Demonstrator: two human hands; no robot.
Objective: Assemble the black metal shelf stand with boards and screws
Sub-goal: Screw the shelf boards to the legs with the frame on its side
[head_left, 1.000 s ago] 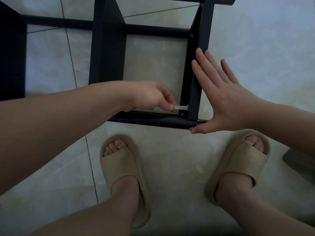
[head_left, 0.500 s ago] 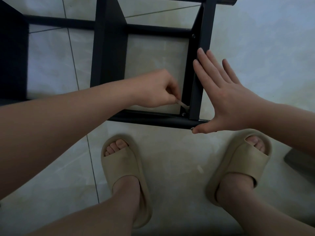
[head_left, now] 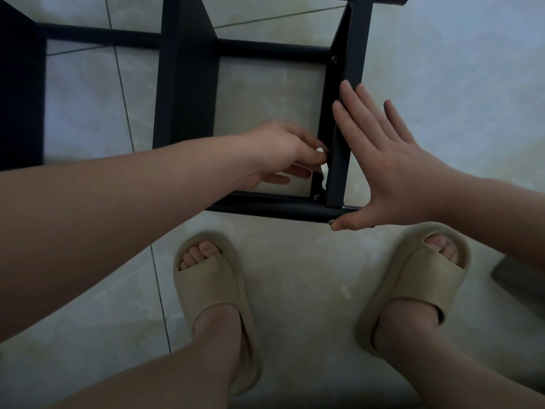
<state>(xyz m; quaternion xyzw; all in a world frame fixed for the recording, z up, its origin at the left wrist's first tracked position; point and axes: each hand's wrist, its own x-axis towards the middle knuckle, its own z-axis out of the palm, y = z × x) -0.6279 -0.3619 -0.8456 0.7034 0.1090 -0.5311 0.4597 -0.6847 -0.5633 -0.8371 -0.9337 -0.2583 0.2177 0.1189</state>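
Slippage worries me: left grip [head_left: 283,152] pinches a small silvery tool [head_left: 320,150] near the corner screw [head_left: 317,197], while right grip [head_left: 383,172], spread flat, braces the shelf stand [head_left: 265,209] on the tiled floor [head_left: 295,261]; it could twist.

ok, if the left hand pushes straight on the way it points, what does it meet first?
The black metal upright bar, just beyond the left hand and its small pale tool; depth unclear.
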